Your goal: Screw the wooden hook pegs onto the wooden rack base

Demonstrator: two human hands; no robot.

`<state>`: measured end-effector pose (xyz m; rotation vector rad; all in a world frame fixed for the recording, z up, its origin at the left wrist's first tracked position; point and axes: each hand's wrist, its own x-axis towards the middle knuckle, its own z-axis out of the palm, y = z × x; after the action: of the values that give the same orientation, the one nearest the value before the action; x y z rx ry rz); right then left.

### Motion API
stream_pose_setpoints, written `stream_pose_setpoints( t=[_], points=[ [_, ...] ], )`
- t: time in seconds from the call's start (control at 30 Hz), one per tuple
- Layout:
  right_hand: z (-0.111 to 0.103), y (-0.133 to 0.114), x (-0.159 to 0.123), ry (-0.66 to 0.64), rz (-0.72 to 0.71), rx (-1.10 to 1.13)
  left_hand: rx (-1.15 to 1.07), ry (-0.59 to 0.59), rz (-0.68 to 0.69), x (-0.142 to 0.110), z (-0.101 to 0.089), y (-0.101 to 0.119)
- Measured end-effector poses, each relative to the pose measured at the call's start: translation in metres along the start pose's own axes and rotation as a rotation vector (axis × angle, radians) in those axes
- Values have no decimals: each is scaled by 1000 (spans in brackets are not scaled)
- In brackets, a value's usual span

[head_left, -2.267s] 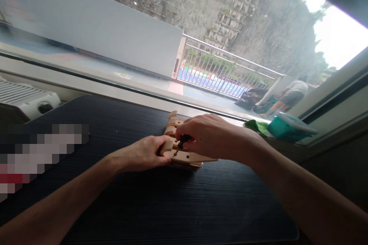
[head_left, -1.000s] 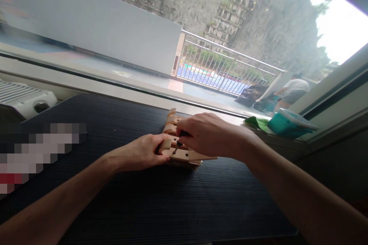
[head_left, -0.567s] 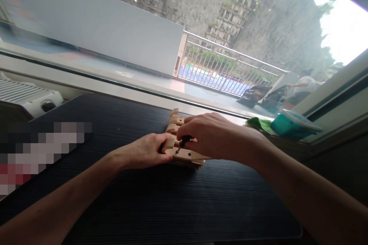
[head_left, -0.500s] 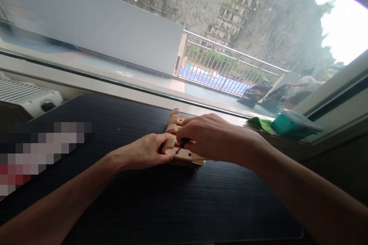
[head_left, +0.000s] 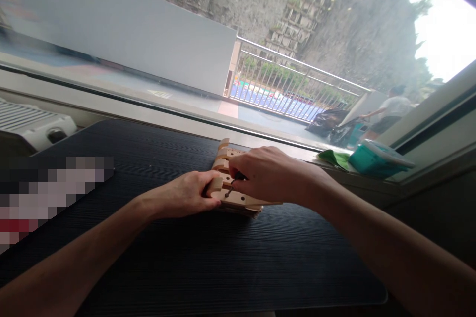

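A small light-wood assembly (head_left: 235,200) with curved slats and dark holes rests on the dark table (head_left: 178,267). My left hand (head_left: 193,193) grips its near left corner, thumb and fingers closed around the curved end piece. In my right hand (head_left: 266,173) is a screwdriver (head_left: 231,188) with a dark handle, mostly covered by the fingers. Its thin shaft slants down to the left, and the tip meets a hole or screw on the nearest slat. Part of the assembly's far right side is hidden behind my right hand.
A teal plastic box (head_left: 379,158) and a green cloth (head_left: 334,158) sit on the windowsill at right. A white slatted appliance (head_left: 37,124) stands at the left. Outside the window are a railing (head_left: 297,79) and a person (head_left: 392,109) beside dark bags.
My right hand has turned slightly around the screwdriver, its fingers shifted. The tip stays at the same spot. The whole view has drifted a little. My left hand keeps its hold.
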<state>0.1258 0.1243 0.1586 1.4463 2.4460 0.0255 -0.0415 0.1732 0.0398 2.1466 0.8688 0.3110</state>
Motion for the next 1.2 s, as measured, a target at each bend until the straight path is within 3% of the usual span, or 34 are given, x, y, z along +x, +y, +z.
stream_pose_setpoints(
  t=[0.3, 0.47, 0.77, 0.97, 1.2],
  points=[
    [-15, -11, -5, -88, -46, -40, -12, 8, -1, 1, 0, 1],
    [-10, -11, -2, -76, -84, -59, -6, 19, -7, 1, 1, 1],
    [1, -1, 0, -22, -15, -27, -21, 4, 13, 0, 0, 2],
    [-2, -1, -5, 26, -33, -38, -13, 3, 22, 0, 0, 1],
    [-11, -14, -6, -52, -85, -73, 8, 18, -3, 0, 1, -5]
  ],
)
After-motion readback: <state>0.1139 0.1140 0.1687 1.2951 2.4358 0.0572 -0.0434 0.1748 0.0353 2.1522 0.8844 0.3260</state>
